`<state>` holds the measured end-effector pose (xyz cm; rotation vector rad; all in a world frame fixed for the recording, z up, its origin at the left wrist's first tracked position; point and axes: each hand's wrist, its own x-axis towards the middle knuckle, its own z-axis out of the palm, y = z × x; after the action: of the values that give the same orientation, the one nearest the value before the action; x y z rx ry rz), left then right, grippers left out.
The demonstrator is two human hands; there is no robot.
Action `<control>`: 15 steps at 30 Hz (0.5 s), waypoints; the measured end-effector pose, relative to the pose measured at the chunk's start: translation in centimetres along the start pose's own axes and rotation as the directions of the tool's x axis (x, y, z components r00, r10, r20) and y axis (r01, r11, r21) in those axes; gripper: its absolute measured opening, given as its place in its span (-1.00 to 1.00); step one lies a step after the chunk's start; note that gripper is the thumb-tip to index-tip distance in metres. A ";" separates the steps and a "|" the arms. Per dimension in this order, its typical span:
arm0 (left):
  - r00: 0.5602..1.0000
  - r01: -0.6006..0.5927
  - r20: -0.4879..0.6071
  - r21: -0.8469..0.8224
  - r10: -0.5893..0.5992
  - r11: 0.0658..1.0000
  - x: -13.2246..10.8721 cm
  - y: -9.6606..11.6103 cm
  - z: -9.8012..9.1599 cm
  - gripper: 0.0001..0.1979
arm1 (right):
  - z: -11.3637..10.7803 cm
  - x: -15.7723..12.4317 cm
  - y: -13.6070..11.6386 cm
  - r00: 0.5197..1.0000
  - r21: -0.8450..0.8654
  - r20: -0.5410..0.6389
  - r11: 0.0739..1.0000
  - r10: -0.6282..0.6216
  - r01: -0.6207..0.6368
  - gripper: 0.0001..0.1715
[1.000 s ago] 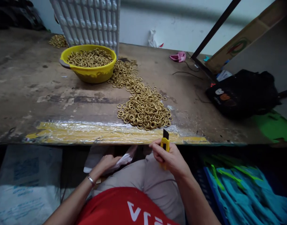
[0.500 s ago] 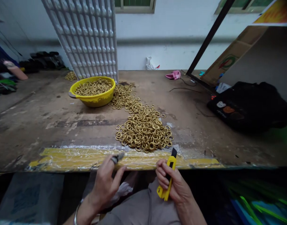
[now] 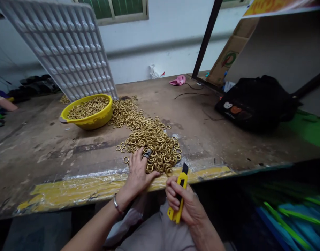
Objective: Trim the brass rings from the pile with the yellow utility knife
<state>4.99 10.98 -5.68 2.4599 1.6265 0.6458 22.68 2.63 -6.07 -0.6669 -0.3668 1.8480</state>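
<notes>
My left hand [image 3: 139, 172] lies with fingers spread over the near left side of a heap of brass-coloured rings [image 3: 152, 139]. A dark grey band [image 3: 147, 153] is wrapped around one of its fingers, and no ring is plainly gripped. Held in my right hand [image 3: 186, 202] is a yellow utility knife [image 3: 182, 181], its dark blade tip pointing up and away, just in front of the table edge. From the heap, loose rings trail back to a yellow basin [image 3: 97, 118], which is filled with more of the same rings.
Behind the basin leans a ribbed, plastic-wrapped panel [image 3: 68, 52]. A black bag [image 3: 256, 104] rests on the right of the worn table [image 3: 78, 153], near a pink cloth [image 3: 177, 80] and a dark frame post [image 3: 205, 42]. Yellow tape [image 3: 71, 190] covers the front edge. Another person's arm [image 3: 4, 103] shows far left.
My left hand has moved forward from the table edge onto the rings, its fingers spreading. The right hand still holds the knife. The view has tilted and shifted to the right.
</notes>
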 end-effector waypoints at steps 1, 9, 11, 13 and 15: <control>1.000 -0.009 -0.005 0.003 0.009 1.000 -0.2 0.2 0.0 -0.43 | 0.2 0.2 0.1 1.000 0.008 0.000 1.000 0.003 -0.003 -0.74; 0.996 -0.010 -0.084 0.049 0.014 0.999 -1.1 0.2 -1.0 -0.39 | 0.7 1.6 0.1 0.987 0.082 -0.130 0.991 -0.095 0.106 -0.70; 0.994 -0.005 -0.108 0.069 0.012 0.998 -0.9 0.3 -1.3 -0.38 | 0.7 1.7 -0.3 0.988 0.095 -0.124 0.990 -0.088 0.100 -0.69; 0.991 -0.029 -0.130 0.077 0.039 0.997 -0.4 0.6 -1.7 -0.39 | 0.6 1.8 -0.6 0.992 0.094 -0.106 0.993 -0.066 0.076 -0.69; 0.988 -0.093 -0.116 0.072 0.101 0.993 0.0 1.1 -1.9 -0.42 | 0.6 1.9 -0.8 0.996 0.085 -0.083 0.995 -0.043 0.050 -0.70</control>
<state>5.12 10.29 -3.66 2.6084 1.6021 0.7783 22.44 4.70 -5.62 -0.6656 -0.2455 1.7765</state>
